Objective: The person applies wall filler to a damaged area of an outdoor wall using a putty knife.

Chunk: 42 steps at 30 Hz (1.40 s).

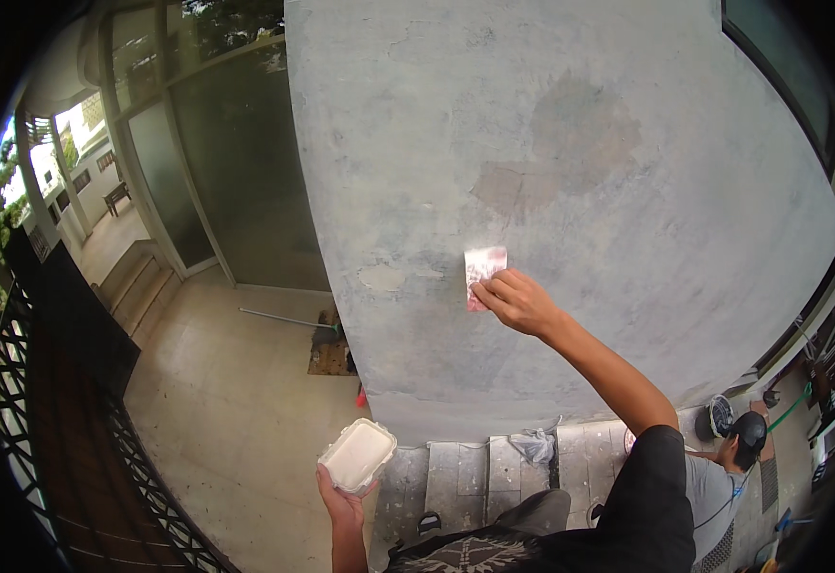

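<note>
My right hand (pixel 515 298), arm stretched forward, grips a small flat scraper (pixel 487 260), whitish with pink-red smears. Its far edge lies at the grey wall (pixel 408 210), below a pair of darker brownish patches; whether it presses on the surface I cannot tell. Low on the left, my left hand (pixel 344 497) holds up a shallow rectangular white tray (pixel 359 455) with a rounded rim. The tray's inside is pale off-white, and most of my left fingers are hidden beneath it.
At lower right crouches another person (pixel 728 482) in a grey shirt and dark cap, near a bucket (pixel 720 416). A crumpled plastic bag (pixel 534 446) lies on the tiled steps at the wall's foot. Left are a long-handled tool (pixel 288 319), a dark railing (pixel 136 458) and glass doors (pixel 236 162).
</note>
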### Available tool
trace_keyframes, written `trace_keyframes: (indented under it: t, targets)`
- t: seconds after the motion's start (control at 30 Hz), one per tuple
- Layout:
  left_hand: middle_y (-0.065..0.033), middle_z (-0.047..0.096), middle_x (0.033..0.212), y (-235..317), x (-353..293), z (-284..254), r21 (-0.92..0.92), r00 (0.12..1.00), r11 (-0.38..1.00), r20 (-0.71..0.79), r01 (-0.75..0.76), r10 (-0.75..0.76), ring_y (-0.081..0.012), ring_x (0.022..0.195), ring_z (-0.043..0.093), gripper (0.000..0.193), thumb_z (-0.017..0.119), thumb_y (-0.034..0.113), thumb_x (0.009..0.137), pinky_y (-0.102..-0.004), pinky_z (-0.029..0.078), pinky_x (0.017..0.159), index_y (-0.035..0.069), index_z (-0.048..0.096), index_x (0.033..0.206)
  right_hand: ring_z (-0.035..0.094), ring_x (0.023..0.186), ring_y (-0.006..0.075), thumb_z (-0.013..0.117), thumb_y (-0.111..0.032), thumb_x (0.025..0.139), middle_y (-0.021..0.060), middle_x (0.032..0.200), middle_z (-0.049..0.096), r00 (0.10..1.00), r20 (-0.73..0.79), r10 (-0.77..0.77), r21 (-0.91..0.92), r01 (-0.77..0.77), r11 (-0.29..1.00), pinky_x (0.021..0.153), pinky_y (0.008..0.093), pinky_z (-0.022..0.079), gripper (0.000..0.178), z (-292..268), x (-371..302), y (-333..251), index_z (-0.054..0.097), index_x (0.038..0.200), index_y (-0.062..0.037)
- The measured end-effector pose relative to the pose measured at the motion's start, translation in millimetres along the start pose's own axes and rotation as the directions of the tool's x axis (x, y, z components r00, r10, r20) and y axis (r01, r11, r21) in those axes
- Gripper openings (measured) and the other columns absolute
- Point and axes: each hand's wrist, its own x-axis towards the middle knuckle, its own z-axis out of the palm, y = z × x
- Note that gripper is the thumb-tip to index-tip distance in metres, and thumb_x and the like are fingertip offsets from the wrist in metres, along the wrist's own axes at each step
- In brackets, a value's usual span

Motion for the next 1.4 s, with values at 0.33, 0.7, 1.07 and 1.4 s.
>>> trace_keyframes:
  t: [0.33,0.7,1.07,1.4]
  targets:
    - [-0.0091,0.053,0.136,0,-4,1,0.077,1.000,0.997,-0.009,0.009,-0.008,-0.0303,0.116,0.059,0.070,0.041,0.065,0.092,-0.0531,0.054,0.080,0.014,0.041,0.140,0.058,0.065,0.0295,0.067,-0.008,0.086,0.0132,0.075,0.061,0.968,-0.123,0.217,0.076,-0.208,0.975,0.060,0.0376,0.047,0.011,-75,114,129,0.068,0.092,0.0001]
    - [-0.0103,0.053,0.135,-2,-6,-5,0.052,1.000,0.998,-0.020,-0.019,0.020,-0.0307,0.114,0.060,0.071,0.042,0.065,0.091,-0.0529,0.055,0.078,0.012,0.041,0.139,0.059,0.071,0.0186,0.070,-0.005,0.081,0.0061,0.080,0.062,0.962,-0.208,-0.177,-0.411,0.078,0.908,0.059,0.0308,0.052,0.018,-128,142,123,0.069,0.099,-0.0043]
    - [-0.0122,0.052,0.133,1,-4,-4,0.017,1.000,1.000,-0.016,-0.012,0.012,-0.0310,0.112,0.061,0.063,0.042,0.059,0.094,-0.0493,0.060,0.069,0.011,0.040,0.135,0.059,0.073,0.0226,0.064,-0.012,0.085,0.0118,0.077,0.060,0.962,0.263,0.076,0.200,-0.132,0.971,0.065,0.0362,0.050,0.014,-10,-13,7,0.068,0.090,0.0002]
    - [-0.0126,0.052,0.135,4,-13,-1,0.024,0.998,0.999,-0.059,-0.023,0.025,-0.0303,0.111,0.062,0.067,0.042,0.059,0.094,-0.0481,0.060,0.068,0.009,0.039,0.139,0.059,0.067,0.0264,0.068,-0.007,0.085,0.0116,0.076,0.061,0.963,-0.271,0.004,-0.261,-0.077,0.962,0.059,0.0365,0.050,0.009,-145,120,172,0.070,0.090,-0.0009]
